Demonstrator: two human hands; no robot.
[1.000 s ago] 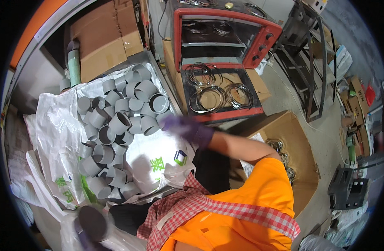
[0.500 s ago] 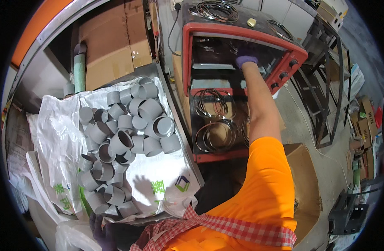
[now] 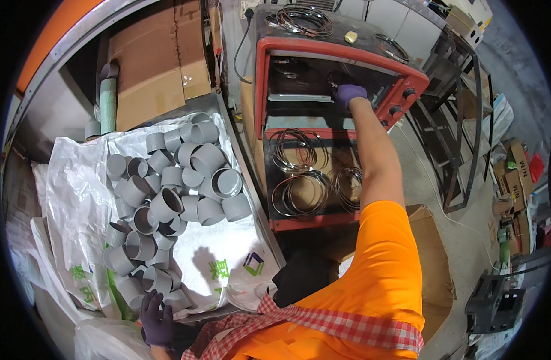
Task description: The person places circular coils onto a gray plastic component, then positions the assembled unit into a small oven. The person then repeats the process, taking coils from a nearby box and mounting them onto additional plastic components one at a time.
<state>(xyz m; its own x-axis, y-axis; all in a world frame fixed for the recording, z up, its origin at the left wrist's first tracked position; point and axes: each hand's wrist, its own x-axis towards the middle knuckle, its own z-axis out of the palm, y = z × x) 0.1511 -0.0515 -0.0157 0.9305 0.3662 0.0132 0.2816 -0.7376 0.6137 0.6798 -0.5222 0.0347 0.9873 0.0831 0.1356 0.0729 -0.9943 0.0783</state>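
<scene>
My right hand [image 3: 350,93], in a purple glove, reaches through the front opening of a red-framed oven [image 3: 341,49]. Its fingers lie in shadow inside, so their grip is hidden. Dark metal rings [image 3: 290,68] show dimly in the oven, left of that hand. At the lower left, my left hand [image 3: 156,321], in a dark purple glove, is open with its fingers extended. It is beside the nearest grey pipe pieces [image 3: 157,279], and I cannot tell whether it touches them. Coiled metal rings [image 3: 302,193] lie on the lowered oven door [image 3: 314,224].
More metal rings [image 3: 304,20] and a small yellowish lump [image 3: 350,37] sit on the oven top. Many grey pieces spread over a white plastic sheet [image 3: 194,294]. Cardboard [image 3: 146,66] leans behind. Black metal frames [image 3: 461,126] stand at the right; an opened carton [image 3: 434,276] is below my arm.
My right hand has drawn back a little toward the oven's opening. My left hand has risen farther into view, toward the grey pieces. The whole view has shifted slightly.
</scene>
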